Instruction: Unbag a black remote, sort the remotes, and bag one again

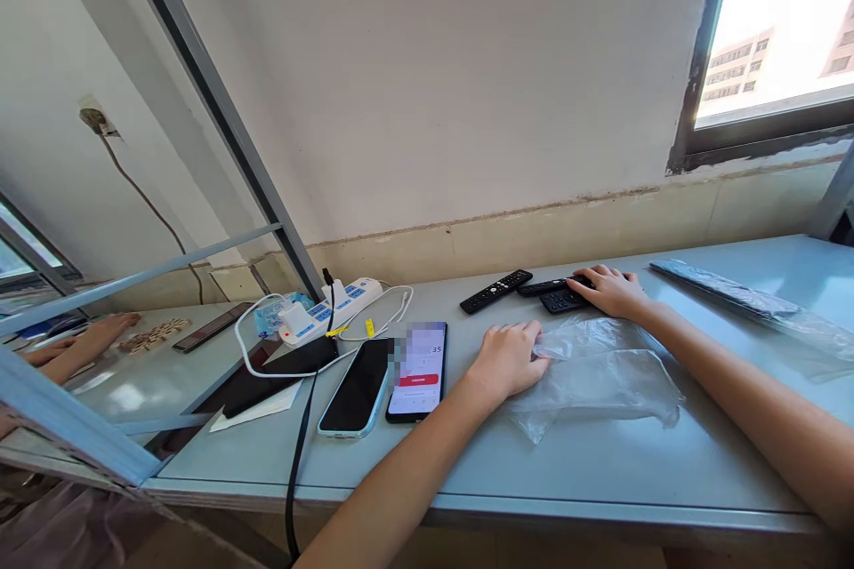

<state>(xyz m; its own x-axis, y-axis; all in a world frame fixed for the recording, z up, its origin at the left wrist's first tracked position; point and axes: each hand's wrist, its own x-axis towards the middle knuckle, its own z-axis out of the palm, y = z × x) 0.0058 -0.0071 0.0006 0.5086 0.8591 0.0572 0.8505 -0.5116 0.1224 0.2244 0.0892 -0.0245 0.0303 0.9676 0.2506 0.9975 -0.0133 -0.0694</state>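
Note:
On the grey-blue tabletop, my left hand is closed, with the edge of a crumpled clear plastic bag between thumb and fingers. Farther back, my right hand curls over the near end of a black remote control, its thumb toward the left. Just below that thumb lies a second black remote, partly covered by the hand. To their left rests another black remote, tilted and touched by neither hand. The bag spreads flat below both hands.
Left of my left hand lie a lit phone and a dark-screened phone. A power strip with cables stands behind them. At right is a long plastic-wrapped item. Another person's arm shows beyond the metal frame.

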